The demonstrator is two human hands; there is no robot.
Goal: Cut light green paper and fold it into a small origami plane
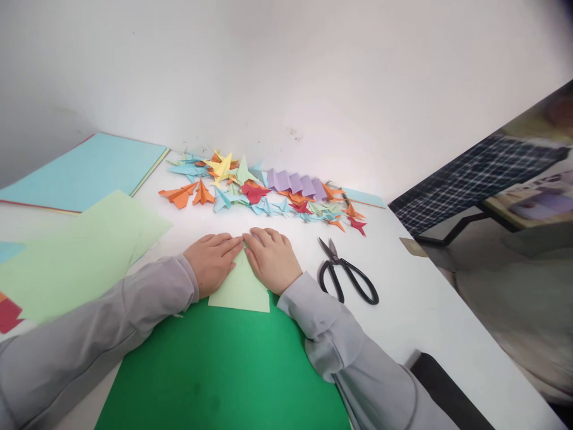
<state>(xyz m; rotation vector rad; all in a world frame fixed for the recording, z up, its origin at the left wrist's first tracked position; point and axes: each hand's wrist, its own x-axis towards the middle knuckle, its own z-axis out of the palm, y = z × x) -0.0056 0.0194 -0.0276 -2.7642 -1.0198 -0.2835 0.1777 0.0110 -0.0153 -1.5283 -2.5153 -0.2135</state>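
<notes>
A small piece of light green paper (pixel 242 289) lies on a green sheet (pixel 215 370), narrowing upward to a folded tip between my hands. My left hand (pixel 212 263) presses its left slanting edge, fingers close together and pointing to the tip. On the other side, my right hand (pixel 274 258) holds the right edge near the tip, with thumb and fingers bent over it. The fingertips of both hands nearly meet there and hide part of the paper. Black-handled scissors (pixel 342 269) rest to the right of my right hand, blades slightly apart.
Folded paper planes (pixel 224 167) in several colours line the wall, with a purple pleated strip (pixel 298 183) among them. Large light green sheets (pixel 85 251) and a blue stack (pixel 94 170) lie left. A black object (pixel 445 388) sits near the right edge; a checked cloth (pixel 470 185) hangs beyond.
</notes>
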